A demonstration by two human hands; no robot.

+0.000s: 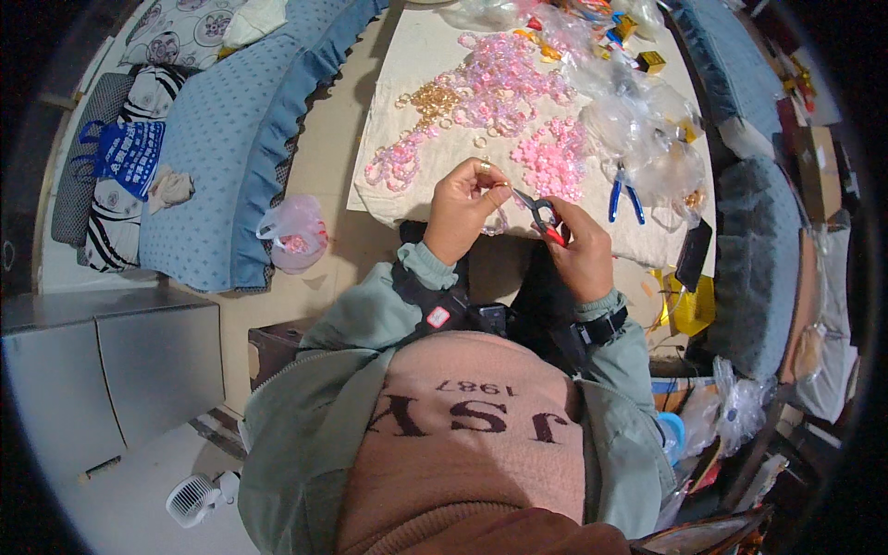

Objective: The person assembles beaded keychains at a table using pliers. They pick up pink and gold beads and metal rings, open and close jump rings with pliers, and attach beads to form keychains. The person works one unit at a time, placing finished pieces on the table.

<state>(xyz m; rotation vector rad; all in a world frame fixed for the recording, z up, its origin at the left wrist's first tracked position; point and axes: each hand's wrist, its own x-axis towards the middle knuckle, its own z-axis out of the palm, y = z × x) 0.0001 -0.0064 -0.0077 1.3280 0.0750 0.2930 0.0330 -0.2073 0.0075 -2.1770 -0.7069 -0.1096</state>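
- Even, soft indoor light falls from above; the pale table cloth (407,102) is the brightest area.
- Shadows are faint and short.
- Clear plastic bags (638,120) show mild glare.
- Fisheye bending curves edges; corners are black.
- The centre is fairly sharp, the rim softer.

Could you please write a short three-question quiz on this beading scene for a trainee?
1. True or false: the right hand holds red-handled pliers.
2. The blue-handled pliers lie: A) on the floor, B) on the cloth-covered table to the right of the hands, C) in the left hand.
3. Fill in: the pile of flat pink pieces lies just beyond the hands, and the gold rings lie to its ____.

Key: 1 true; 2 B; 3 left.
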